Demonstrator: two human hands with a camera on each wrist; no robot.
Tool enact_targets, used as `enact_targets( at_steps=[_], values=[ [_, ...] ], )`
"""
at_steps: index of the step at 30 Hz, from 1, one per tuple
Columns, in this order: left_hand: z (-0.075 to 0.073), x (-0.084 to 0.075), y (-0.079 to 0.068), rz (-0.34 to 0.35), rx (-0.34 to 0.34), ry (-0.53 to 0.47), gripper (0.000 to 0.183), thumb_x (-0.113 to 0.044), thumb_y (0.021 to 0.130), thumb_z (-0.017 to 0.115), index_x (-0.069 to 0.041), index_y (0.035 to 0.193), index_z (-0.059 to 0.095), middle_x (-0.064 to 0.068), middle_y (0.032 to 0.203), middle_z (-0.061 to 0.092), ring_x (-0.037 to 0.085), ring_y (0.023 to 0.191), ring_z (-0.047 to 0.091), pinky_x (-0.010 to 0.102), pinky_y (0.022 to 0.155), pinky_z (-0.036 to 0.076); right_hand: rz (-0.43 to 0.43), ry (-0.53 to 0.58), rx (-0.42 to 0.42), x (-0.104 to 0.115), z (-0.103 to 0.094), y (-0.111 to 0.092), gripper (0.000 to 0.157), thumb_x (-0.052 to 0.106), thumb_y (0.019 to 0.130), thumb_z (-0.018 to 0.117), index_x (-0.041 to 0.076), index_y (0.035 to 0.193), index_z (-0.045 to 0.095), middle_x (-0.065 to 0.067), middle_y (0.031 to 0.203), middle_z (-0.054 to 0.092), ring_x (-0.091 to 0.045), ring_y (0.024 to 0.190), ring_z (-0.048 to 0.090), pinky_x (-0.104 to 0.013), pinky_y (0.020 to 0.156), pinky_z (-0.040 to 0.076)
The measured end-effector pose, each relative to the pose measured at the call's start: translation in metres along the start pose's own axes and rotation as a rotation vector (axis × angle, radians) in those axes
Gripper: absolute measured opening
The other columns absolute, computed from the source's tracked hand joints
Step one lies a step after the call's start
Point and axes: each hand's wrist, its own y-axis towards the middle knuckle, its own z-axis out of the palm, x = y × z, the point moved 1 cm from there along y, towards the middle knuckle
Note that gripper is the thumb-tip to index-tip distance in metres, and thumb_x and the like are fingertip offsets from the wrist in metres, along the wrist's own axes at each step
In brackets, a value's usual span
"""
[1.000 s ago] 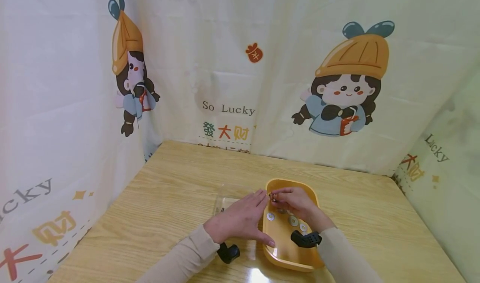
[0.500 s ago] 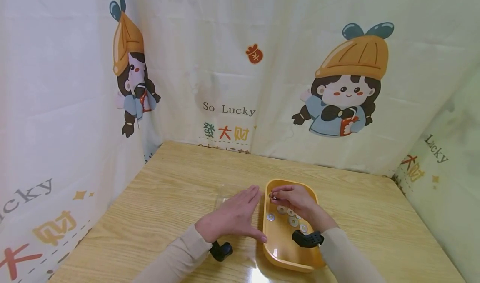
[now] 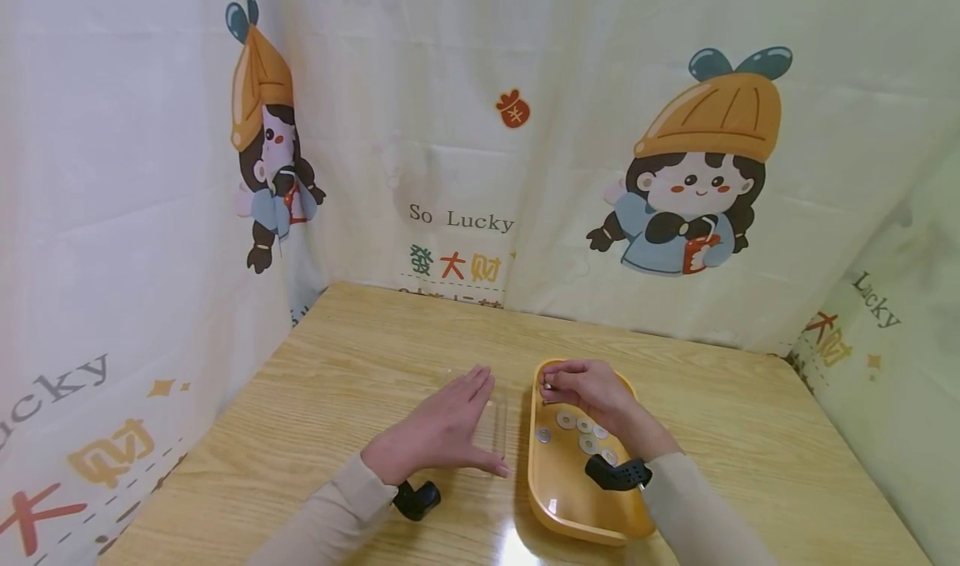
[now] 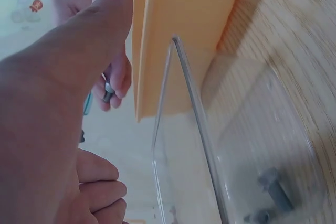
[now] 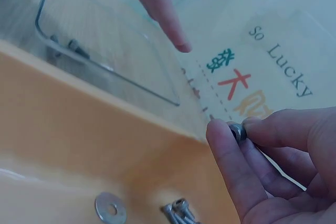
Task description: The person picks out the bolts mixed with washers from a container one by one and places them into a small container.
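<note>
My right hand [image 3: 596,393] is above the far end of an orange tray [image 3: 534,483]. Between its thumb and fingertips it pinches a small metal bolt [image 5: 238,132], whose head shows in the right wrist view. My left hand [image 3: 429,429] holds nothing; its fingers are straight and the thumb is spread, over a clear plastic box [image 3: 501,423] left of the tray. Inside that box lie dark bolts [image 4: 278,190]. The tray contains several flat washers [image 3: 566,420] and, in the right wrist view, a cluster of bolts [image 5: 179,211].
Tray and box stand side by side on a wooden table [image 3: 360,358]. A patterned curtain [image 3: 555,241] hangs behind the table's far edge and along both sides. Black camera mounts [image 3: 617,473] sit on the wrists.
My left hand has moved left, away from the tray's rim, uncovering more of the clear box. My right hand, still pinching the bolt, has risen slightly.
</note>
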Motion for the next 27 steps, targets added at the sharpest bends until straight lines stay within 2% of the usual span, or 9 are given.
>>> enact_targets(
  at_steps=[9, 18, 27],
  values=[
    [-0.002, 0.013, -0.01, -0.037, -0.02, -0.018, 0.124, -0.076, 0.074, 0.067, 0.004, 0.156, 0.019, 0.021, 0.165, 0.013, 0.033, 0.154, 0.016, 0.045, 0.125, 0.022, 0.002, 0.012, 0.045, 0.008, 0.017, 0.005, 0.039, 0.0, 0.097, 0.057, -0.022, 0.129, 0.049, -0.011, 0.102, 0.073, -0.018, 0.095, 0.074, -0.032, 0.09, 0.059],
    [0.001, 0.025, -0.017, -0.08, -0.024, -0.032, 0.124, -0.079, 0.075, 0.062, 0.005, 0.156, 0.018, 0.022, 0.165, 0.012, 0.034, 0.154, 0.014, 0.046, 0.125, 0.021, -0.003, -0.027, 0.061, 0.008, 0.037, 0.012, 0.032, -0.003, 0.096, 0.057, -0.021, 0.122, 0.053, -0.021, 0.106, 0.071, -0.021, 0.092, 0.074, -0.037, 0.091, 0.059],
    [0.003, 0.03, -0.022, -0.095, -0.005, -0.029, 0.112, -0.071, 0.085, 0.059, 0.006, 0.155, 0.019, 0.023, 0.164, 0.012, 0.035, 0.154, 0.014, 0.048, 0.124, 0.022, 0.001, -0.096, 0.1, 0.005, 0.06, 0.021, 0.031, -0.005, 0.096, 0.056, -0.021, 0.122, 0.052, -0.021, 0.104, 0.07, -0.023, 0.092, 0.073, -0.043, 0.094, 0.056]
  ],
)
